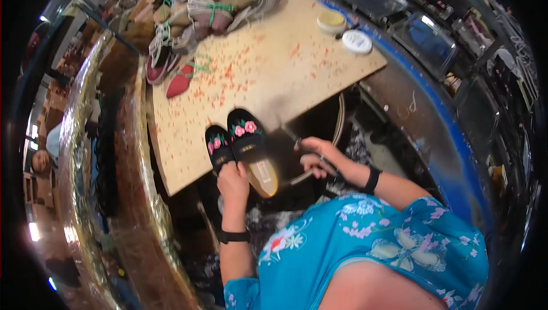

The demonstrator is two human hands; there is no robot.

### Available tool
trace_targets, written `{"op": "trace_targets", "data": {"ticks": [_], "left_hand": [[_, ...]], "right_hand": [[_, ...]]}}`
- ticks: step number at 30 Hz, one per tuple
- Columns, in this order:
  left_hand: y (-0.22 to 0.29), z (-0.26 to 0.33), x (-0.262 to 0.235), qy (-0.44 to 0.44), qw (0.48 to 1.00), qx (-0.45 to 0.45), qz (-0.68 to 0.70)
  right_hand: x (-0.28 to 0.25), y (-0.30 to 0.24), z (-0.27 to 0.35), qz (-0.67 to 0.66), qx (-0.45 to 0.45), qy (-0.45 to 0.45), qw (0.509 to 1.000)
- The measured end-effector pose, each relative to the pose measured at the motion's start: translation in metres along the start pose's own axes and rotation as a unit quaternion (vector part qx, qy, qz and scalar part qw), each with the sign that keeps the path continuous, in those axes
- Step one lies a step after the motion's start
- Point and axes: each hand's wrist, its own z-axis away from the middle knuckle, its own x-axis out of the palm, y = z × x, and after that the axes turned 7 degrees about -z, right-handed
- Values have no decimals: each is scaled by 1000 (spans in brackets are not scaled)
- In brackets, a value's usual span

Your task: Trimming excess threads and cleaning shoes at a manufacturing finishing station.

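Note:
My left hand (233,181) is closed on the heel end of a pair of black slip-on shoes (246,128) with pink flower embroidery and green leaves. The shoes lie side by side, toes pointing away over the near edge of the board. One shows a pale insole (263,176) with a white label. My right hand (319,156), to the right of the shoes, is wrapped round a slim dark tool (292,137). Its thin end points up and left toward the shoes; blur hides its exact kind. A gap separates the tool from the shoes.
Orange scraps dot a pale wooden board (274,59). Bundled shoe parts (214,10) tied with green strips sit at the far left, near red pieces (180,82). A yellow-filled tub (331,21) and white lid (357,42) stand far right. Foil-wrapped rails (85,139) run along the left.

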Motion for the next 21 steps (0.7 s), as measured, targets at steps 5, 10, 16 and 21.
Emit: {"op": "trace_targets", "data": {"ticks": [5, 10, 16, 21], "left_hand": [[-48, 26, -16, -60, 882, -95, 458], [-44, 48, -53, -169, 821, -115, 533], [-44, 61, -50, -221, 763, -163, 585], [-46, 70, -42, -255, 704, -203, 631]], "right_hand": [[-9, 1, -7, 123, -24, -36, 991], [17, -8, -7, 378, -236, -47, 894], [37, -15, -8, 402, -346, -13, 848], [35, -4, -13, 395, -338, -2, 854]]}}
